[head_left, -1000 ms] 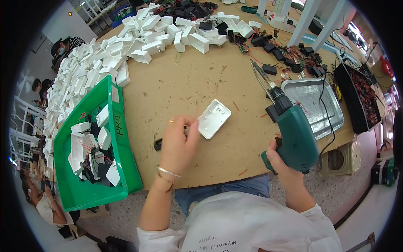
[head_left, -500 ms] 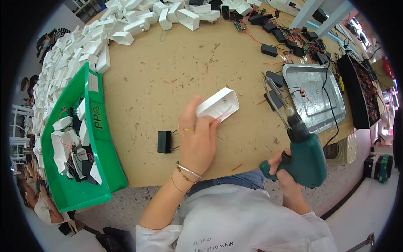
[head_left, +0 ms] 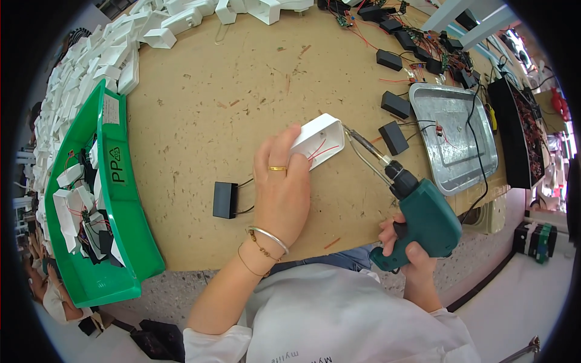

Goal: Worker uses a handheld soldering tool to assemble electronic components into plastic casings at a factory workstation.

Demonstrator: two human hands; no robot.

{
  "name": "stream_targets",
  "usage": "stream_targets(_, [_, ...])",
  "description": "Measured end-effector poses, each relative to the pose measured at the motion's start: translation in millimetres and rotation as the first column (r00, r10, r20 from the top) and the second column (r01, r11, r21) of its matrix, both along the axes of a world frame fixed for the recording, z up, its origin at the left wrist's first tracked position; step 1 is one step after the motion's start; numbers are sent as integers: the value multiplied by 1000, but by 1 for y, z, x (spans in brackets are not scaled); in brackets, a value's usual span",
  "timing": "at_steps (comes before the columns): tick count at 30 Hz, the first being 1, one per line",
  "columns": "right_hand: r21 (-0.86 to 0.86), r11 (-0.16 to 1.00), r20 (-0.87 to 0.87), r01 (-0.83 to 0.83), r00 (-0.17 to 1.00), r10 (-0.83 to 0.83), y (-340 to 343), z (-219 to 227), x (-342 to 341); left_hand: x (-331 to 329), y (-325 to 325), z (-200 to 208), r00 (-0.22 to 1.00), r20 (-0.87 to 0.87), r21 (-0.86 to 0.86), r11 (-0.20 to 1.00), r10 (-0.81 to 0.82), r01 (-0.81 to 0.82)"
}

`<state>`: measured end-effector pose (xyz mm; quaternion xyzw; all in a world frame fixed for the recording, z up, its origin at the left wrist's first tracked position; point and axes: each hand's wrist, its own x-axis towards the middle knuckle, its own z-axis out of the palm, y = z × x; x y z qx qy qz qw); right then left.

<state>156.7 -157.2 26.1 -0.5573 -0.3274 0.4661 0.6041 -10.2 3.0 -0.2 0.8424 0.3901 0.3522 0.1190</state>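
At workbench (head_left: 200, 121), left hand (head_left: 279, 187) pinning white casing (head_left: 319, 140), right hand (head_left: 411, 254) gripping green soldering gun (head_left: 417, 215): tip, seemingly at casing's rim, liable to scorch red wires or fingers.

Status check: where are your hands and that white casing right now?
Left hand grips white casing, tilted on table. Right hand holds green soldering gun, tip at casing's edge. Black box beside left hand, apart.

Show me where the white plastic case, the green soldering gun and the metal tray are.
white plastic case (head_left: 319, 144), head view, open inner side.
green soldering gun (head_left: 431, 219), head view, green body.
metal tray (head_left: 463, 172), head view, bare floor.
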Motion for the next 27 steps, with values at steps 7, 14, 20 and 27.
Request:
stream_targets(7, [-67,996,6,-65,998,65,-6,2,5,-3,-7,8,997,-76,-64,998,-9,4])
stream_targets(14, [-163,981,-4,-107,994,108,-28,0,11,-7,-16,9,996,-83,-69,998,-15,9])
stream_targets(20, [-89,993,85,-79,993,87,-20,-9,8,0,-17,9,990,-127,-30,998,59,-64])
stream_targets(27, [-10,993,274,-115,955,113,-15,-20,8,0,-16,10,992,-118,-49,998,39,-45])
